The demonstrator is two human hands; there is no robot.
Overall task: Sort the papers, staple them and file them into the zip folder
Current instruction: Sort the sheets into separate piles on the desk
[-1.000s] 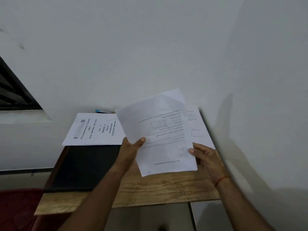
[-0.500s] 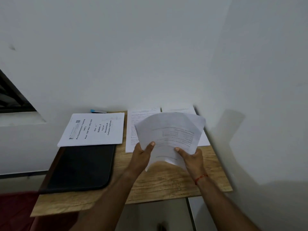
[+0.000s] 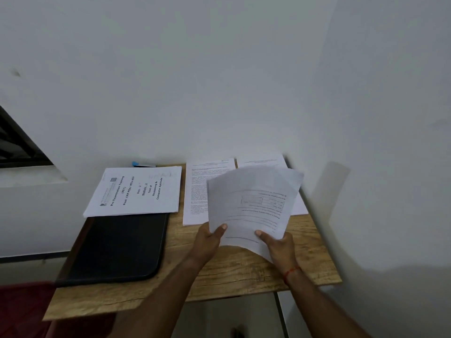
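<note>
Both hands hold a curled sheaf of papers (image 3: 251,206) above the wooden surface (image 3: 234,272): left hand (image 3: 207,242) pinches its near-left edge, right hand (image 3: 278,247) grips the near-right. Black zip folder (image 3: 117,247) lies left, a printed booklet (image 3: 134,191) overlapping its far end.

Both our arms reach forward; left hand (image 3: 210,240) and right hand (image 3: 280,248) pinch the sheets (image 3: 251,203) at near edge, thumbs on top.
</note>
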